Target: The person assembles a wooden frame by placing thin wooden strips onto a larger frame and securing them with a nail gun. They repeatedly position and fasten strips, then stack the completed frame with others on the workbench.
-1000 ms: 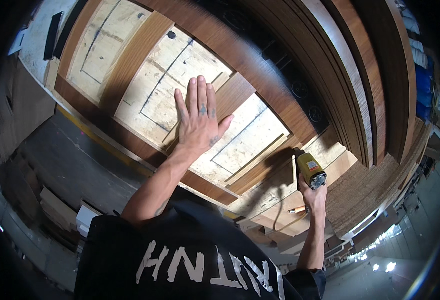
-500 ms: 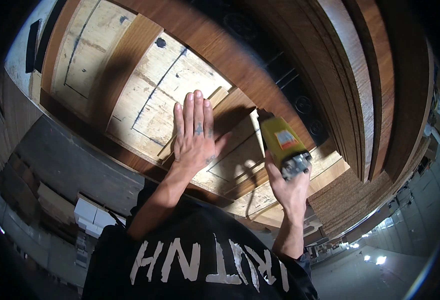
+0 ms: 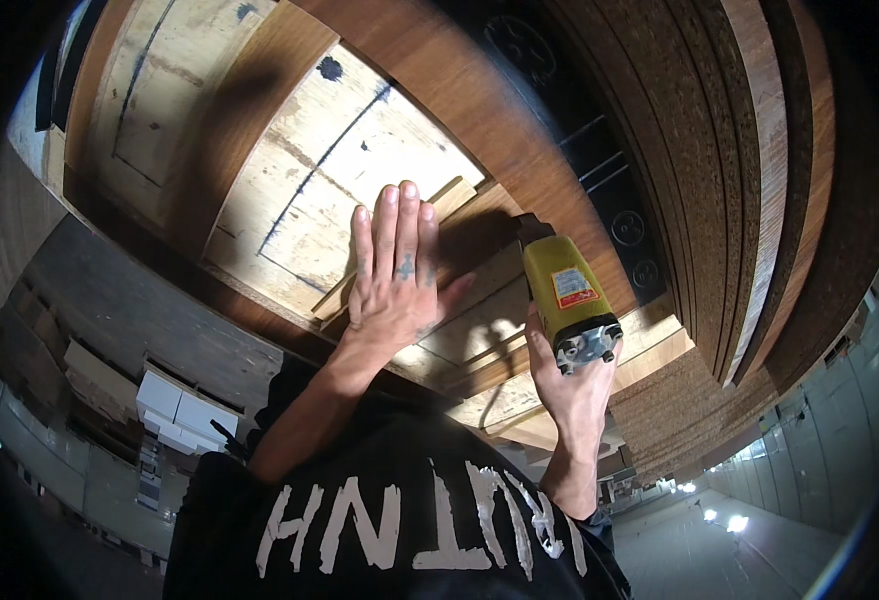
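Your left hand (image 3: 395, 290) lies flat over the crosspiece (image 3: 485, 213), fingers extended. Your right hand (image 3: 575, 392) grips the yellow power tool (image 3: 560, 280) by the long rail (image 3: 520, 160), nearer your left than a second ago.

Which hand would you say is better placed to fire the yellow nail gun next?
Probably the right hand: it grips the yellow nail gun, whose nose is near the long brown rail, while the left hand lies palm-down over the brown crosspiece.
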Demonstrator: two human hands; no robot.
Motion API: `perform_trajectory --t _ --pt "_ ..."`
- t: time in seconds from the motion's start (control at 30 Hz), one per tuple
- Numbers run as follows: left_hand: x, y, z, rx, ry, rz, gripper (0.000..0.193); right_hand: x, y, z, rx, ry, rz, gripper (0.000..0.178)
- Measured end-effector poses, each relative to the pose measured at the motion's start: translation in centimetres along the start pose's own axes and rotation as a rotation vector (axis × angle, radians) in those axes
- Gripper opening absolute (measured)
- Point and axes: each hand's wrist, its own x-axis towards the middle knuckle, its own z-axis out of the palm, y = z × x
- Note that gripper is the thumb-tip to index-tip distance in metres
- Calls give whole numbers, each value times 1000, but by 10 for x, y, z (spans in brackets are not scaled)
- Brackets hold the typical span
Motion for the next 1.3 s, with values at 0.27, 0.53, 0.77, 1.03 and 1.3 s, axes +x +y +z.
perform_trajectory --t 0.27,0.53,0.77,1.03,1.3 --pt "1 0 -1 -26 7 14 103 3 -8 -4 -36 -19 82 36" --pt "3 -1 -4 -1 15 3 93 18 -30 -8 11 -90 200 28" --pt "-2 3 -3 -2 0 -21 92 13 -28 -3 6 -26 60 40" --pt "1 4 -7 136 -90 -17 96 -13 -32 10 140 -12 97 34" --pt "42 -103 -83 144 97 -149 85 -9 -45 6 126 78 179 28"
